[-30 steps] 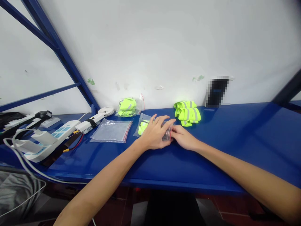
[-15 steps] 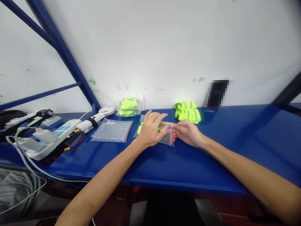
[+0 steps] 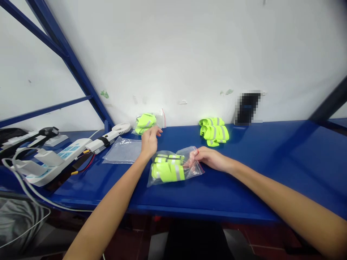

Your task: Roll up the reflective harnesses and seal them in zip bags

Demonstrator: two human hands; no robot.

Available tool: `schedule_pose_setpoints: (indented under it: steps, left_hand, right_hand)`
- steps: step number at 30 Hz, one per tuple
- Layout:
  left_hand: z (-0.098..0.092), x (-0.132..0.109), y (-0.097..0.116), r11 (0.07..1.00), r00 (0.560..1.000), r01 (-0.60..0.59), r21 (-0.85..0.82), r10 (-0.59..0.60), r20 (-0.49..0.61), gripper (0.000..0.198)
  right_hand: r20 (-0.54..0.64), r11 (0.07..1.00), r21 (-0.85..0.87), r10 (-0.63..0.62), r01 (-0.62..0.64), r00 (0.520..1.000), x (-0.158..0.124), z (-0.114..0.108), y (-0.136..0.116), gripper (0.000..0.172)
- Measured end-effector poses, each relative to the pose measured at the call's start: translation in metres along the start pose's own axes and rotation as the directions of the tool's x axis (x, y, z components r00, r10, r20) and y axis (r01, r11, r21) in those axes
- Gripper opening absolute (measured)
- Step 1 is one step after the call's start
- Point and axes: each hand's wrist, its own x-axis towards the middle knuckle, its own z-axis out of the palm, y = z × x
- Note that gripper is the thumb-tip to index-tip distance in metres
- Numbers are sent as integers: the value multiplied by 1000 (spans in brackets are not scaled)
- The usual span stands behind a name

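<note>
A clear zip bag [image 3: 191,175] with a red-edged mouth lies on the blue table, holding a folded neon-yellow reflective vest [image 3: 168,171] with silver strips. At the bag's mouth on its right side is my right hand [image 3: 211,158]; its fingertips reach inside the plastic and its grip closes on the bag. My left hand [image 3: 150,141], loosely bent and empty with fingers apart, hovers above the bag's left end. Just behind it sits another bagged yellow vest [image 3: 145,121]. Flat clear bags [image 3: 121,151] lie left of this hand, partly covered by it.
Folded yellow vests [image 3: 215,131] rest near the wall, behind my right hand. A pixelated dark object [image 3: 246,108] leans on the wall. To the left are a white handheld fan [image 3: 120,128], a power strip [image 3: 65,153] with plugs, and cables. The table's front edge [image 3: 200,213] runs below.
My left hand has moved left and away from the bag, uncovering the vest inside. The bag has come nearer to me, and my right hand's fingers now reach into its mouth.
</note>
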Motion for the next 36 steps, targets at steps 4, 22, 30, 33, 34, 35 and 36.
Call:
schedule_pose_setpoints:
  steps: [4,22,30,33,34,35,36]
  left_hand:
    - [5,-10,7,976,902,209,-65,-167,397,47]
    - [14,-27,6,974,651,205,96,-209,729,41]
    - [20,-33,1,970,735,180,-164,-22,677,19]
    - [20,-33,0,956,737,204,-210,-9,676,22]
    - [20,-33,0,953,738,211,-218,-9,674,24]
    - [19,-33,0,950,737,219,-224,-11,676,27]
    - [19,-32,0,948,733,225,-227,-11,680,30]
  right_hand:
    - [-102,993,-120,-13,1,995,1,-7,-3,34]
    - [-427,653,-713,-117,-255,896,3,-8,12,50]
    - [-380,669,-718,-143,-194,914,-1,-3,9,44]
    - [-402,682,-703,-143,-204,904,-1,-3,11,37]
    - [-396,678,-710,-162,-189,904,-1,-3,11,36]
    - [-382,667,-727,-190,-167,904,-2,-3,12,34]
    - [-363,648,-749,-225,-139,904,-2,-3,12,33]
